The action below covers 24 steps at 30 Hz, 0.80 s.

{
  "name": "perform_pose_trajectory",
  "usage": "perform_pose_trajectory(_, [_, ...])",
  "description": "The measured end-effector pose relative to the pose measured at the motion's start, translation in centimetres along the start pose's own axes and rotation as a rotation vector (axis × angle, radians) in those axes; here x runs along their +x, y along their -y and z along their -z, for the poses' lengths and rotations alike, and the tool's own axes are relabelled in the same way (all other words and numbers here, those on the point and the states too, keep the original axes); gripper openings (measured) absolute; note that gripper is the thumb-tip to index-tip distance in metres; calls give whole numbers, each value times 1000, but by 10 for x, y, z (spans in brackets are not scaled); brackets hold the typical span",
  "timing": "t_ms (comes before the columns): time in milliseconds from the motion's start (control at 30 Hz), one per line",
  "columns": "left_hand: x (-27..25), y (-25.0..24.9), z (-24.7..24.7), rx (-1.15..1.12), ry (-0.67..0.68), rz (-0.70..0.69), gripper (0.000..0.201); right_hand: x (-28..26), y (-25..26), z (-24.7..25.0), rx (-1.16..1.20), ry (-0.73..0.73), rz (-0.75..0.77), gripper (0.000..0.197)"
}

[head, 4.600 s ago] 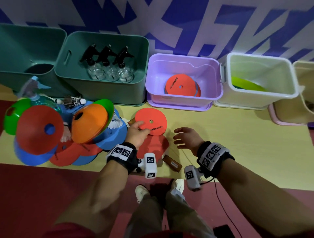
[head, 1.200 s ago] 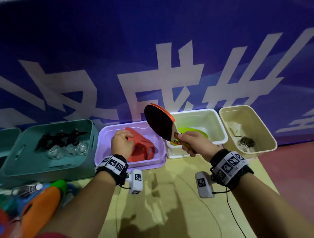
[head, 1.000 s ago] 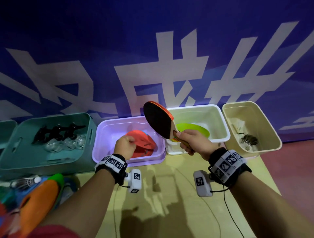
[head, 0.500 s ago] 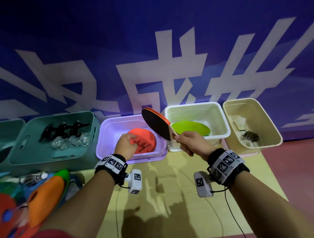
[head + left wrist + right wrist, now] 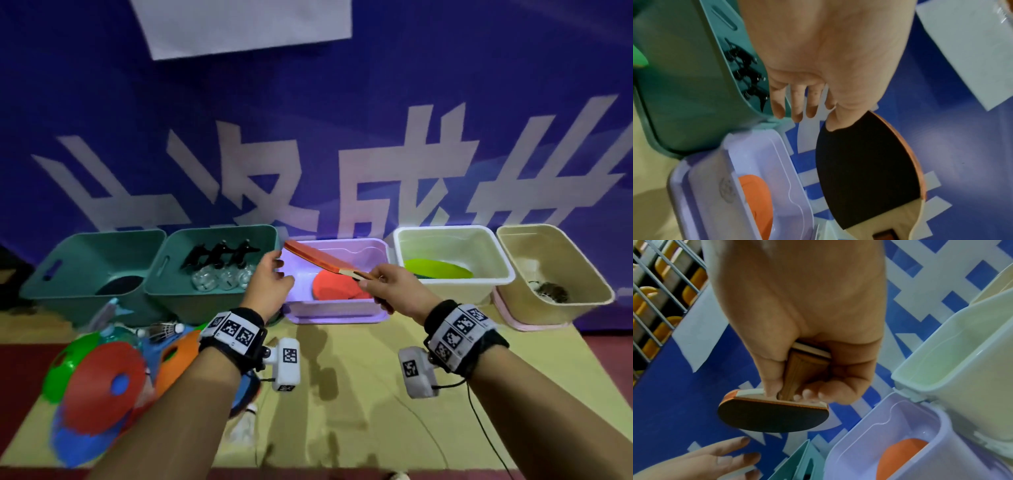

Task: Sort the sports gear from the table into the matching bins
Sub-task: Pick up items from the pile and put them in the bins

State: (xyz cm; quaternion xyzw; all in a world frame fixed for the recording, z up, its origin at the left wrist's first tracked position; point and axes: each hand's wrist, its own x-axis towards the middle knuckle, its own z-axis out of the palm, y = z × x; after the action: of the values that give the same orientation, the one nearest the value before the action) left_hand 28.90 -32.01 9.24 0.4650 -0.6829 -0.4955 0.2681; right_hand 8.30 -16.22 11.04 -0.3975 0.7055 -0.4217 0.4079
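At the lower left of the head view a heap of cones [image 5: 99,387] in red, green, orange and blue lies on the table [image 5: 376,411], with a shuttlecock [image 5: 164,330] at its upper edge. Above it, at the left of the row of bins, stands a teal bin [image 5: 44,284] with something dark on its floor; I cannot tell what. Next right is a second teal bin [image 5: 161,274] holding three spray bottles [image 5: 222,270].

My left hand [image 5: 270,287] hovers in the middle of the frame over the seam between that bin and the purple bin [image 5: 335,310]. Its fingers [image 5: 797,104] are straight and spread, holding nothing, and its thumb sits just beside the tip of the paddle [image 5: 315,262].

The paddle lies nearly flat above the purple bin, red face up and black face down, its blade toward the left. Under it, inside the purple bin, rests a red disc [image 5: 335,289].

My right hand [image 5: 394,287] is wrapped around the paddle's wooden handle, fingers curled tight, over the bin's right front corner.

Right of it the white bin [image 5: 455,284] holds a green disc [image 5: 438,273]. At the far right the beige bin [image 5: 561,308] holds shuttlecocks [image 5: 551,291].
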Motion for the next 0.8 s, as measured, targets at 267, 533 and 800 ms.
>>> perform_pose_trajectory(267, [-89,30,162,-23,-43,-75,72,-41,57,-150,-121,-20,137,21])
perform_pose_trajectory(533, [-159,69,292,-9,-178,-82,69,-58,106,-274,-200,114,244,22])
perform_pose_trajectory(800, [-163,117,348,57,-278,-32,58,-27,128,-338,-332,232,301,19])
